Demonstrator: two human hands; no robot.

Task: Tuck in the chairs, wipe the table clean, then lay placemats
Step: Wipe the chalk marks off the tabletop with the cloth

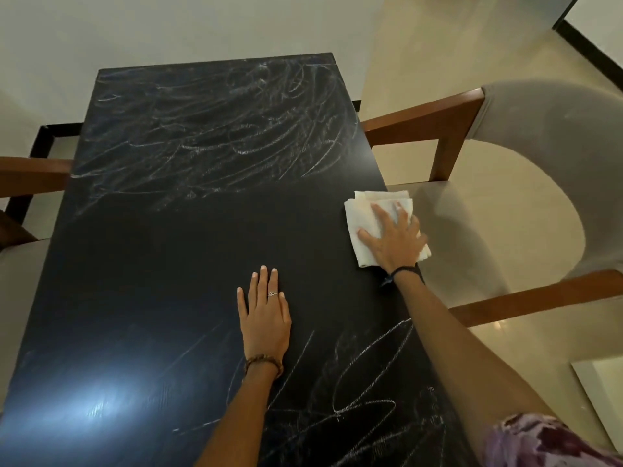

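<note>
A long black table (161, 264) runs away from me, covered in white chalk scribbles at its far half and at the near right; a band across the middle looks dark and free of marks. My right hand (394, 237) presses flat with spread fingers on a folded white paper towel (362, 214) at the table's right edge. My left hand (264, 311) rests flat on the tabletop near the middle, fingers straight, holding nothing. A wooden armchair with grey upholstery (539, 129) stands at the right side, its seat partly under the table.
Another wooden chair arm (33, 170) and grey seat show at the left edge. A cream wall lies beyond the table's far end, and a beige tiled floor (438, 55) opens to the right. A bright light reflection sits on the near left tabletop.
</note>
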